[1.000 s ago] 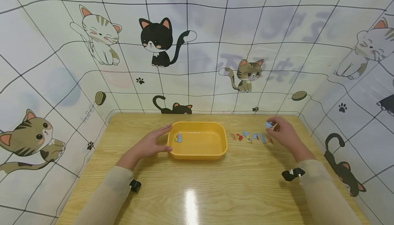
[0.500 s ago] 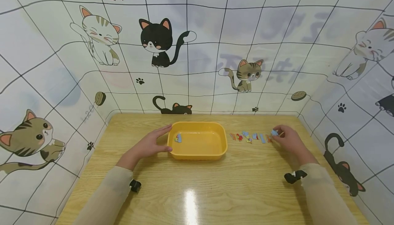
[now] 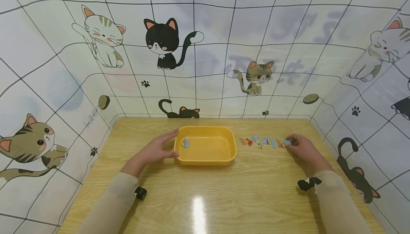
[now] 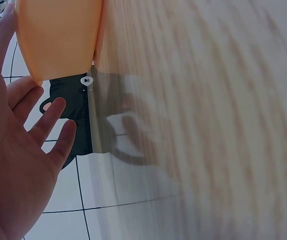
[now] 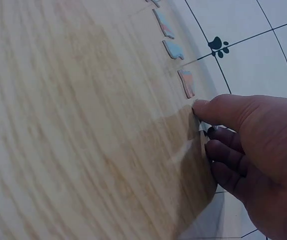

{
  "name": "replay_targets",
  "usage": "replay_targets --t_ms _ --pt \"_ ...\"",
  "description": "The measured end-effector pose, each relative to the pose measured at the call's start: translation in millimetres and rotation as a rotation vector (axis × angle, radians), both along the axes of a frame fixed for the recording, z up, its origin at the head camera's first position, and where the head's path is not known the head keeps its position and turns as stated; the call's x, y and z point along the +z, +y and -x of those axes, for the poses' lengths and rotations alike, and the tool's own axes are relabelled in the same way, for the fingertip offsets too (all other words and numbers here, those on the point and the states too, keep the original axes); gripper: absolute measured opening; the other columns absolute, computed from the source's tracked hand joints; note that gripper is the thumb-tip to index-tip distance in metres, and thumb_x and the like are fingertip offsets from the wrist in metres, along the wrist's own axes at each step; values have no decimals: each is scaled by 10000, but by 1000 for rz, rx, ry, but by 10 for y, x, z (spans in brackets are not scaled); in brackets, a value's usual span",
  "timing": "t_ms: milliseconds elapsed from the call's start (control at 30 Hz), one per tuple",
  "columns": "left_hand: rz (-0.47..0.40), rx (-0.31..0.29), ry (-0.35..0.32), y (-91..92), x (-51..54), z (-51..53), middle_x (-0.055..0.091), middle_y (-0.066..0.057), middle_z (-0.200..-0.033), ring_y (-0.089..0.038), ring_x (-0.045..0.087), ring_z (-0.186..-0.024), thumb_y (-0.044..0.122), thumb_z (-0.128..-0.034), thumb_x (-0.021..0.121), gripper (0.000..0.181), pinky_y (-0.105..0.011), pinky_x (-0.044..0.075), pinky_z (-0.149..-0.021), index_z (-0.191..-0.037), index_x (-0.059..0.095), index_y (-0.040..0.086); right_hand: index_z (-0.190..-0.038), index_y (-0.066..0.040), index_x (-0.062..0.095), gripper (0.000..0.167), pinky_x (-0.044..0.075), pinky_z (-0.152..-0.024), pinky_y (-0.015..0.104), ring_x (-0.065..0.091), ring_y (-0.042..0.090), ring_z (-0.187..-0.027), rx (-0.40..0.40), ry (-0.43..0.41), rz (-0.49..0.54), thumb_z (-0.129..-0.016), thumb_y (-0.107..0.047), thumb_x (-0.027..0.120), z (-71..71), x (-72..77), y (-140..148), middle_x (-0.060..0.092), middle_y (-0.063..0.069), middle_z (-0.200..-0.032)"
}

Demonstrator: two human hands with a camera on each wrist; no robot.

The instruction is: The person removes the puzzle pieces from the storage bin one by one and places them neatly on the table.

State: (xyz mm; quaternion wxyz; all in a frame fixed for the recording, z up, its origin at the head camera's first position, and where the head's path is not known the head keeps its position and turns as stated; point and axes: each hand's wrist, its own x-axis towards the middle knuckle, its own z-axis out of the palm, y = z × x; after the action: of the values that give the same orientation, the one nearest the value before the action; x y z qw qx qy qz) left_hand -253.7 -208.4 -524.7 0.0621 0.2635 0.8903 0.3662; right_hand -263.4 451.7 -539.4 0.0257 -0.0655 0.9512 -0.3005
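Observation:
My left hand (image 3: 157, 147) touches the left end of a yellow tray (image 3: 208, 163) with spread, fairly straight fingers, thumb at the near corner; the left wrist view also shows the hand (image 4: 23, 130) against the tray (image 4: 61, 40). Inside the tray lies one small puzzle piece (image 3: 185, 143). My right hand (image 3: 302, 150) pinches a light blue puzzle piece (image 3: 287, 142) down at the table, at the right end of a row of several pieces. Nearest to it is an orange-brown piece (image 3: 280, 143). In the right wrist view the thumb of the hand (image 5: 263, 135) mostly hides the held piece.
The row continues leftward with a blue strip piece (image 3: 273, 143), a red-and-blue piece (image 3: 266, 141) and a red piece (image 3: 249, 142), ending near the tray's right side. A wooden table (image 3: 205, 195) carries everything. Cat-printed cloth (image 3: 211, 59) stands behind and at both sides.
My right hand has moved right and toward me, bringing the light blue puzzle piece down to the row's right end. The left hand and tray have stayed in place.

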Motion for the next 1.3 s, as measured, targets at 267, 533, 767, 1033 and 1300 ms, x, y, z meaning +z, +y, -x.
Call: replay_targets --t_ms 267,533,767,1033,1300 --pt "-1 -5 -6 0 8 1 309 -40 -1811 -397 282 -1653 484 -933 896 1007 -670 238 -1311 -1728 395 121 -1359 76 634 369 555 -884 563 676 431 -1064 20 -29 -8 -1077 -146 723 9 22 15 697 246 -1144" --pt "7 -3 -3 -5 -1 5 304 -11 -1813 -392 280 -1654 470 -938 896 994 -673 238 -1310 -1731 396 138 -1366 83 628 387 549 -898 599 667 458 -1077 21 -34 -9 -1082 -163 724 -15 39 -3 692 274 -1155" --pt "10 -1 -6 -17 -24 27 305 6 -1813 -359 278 -1659 458 -929 908 999 -650 243 -1317 -1733 396 160 -1373 88 623 402 550 -896 588 661 456 -1086 8 -40 -4 -1085 -172 725 -21 49 -16 679 284 -1175" --pt "13 -1 -2 -28 -59 47 307 16 -1812 -358 283 -1657 488 -920 908 1013 -649 249 -1315 -1734 397 166 -1406 70 637 393 556 -744 381 667 355 -1013 -10 87 15 -1106 -176 700 28 63 -145 661 227 -1162" --pt "4 -5 -5 -12 -14 27 307 -10 -1813 -378 282 -1656 445 -931 909 995 -665 243 -1312 -1730 399 143 -1437 3 632 381 554 -682 339 618 249 -897 88 177 128 -1120 -198 693 143 297 -763 602 139 -1164"
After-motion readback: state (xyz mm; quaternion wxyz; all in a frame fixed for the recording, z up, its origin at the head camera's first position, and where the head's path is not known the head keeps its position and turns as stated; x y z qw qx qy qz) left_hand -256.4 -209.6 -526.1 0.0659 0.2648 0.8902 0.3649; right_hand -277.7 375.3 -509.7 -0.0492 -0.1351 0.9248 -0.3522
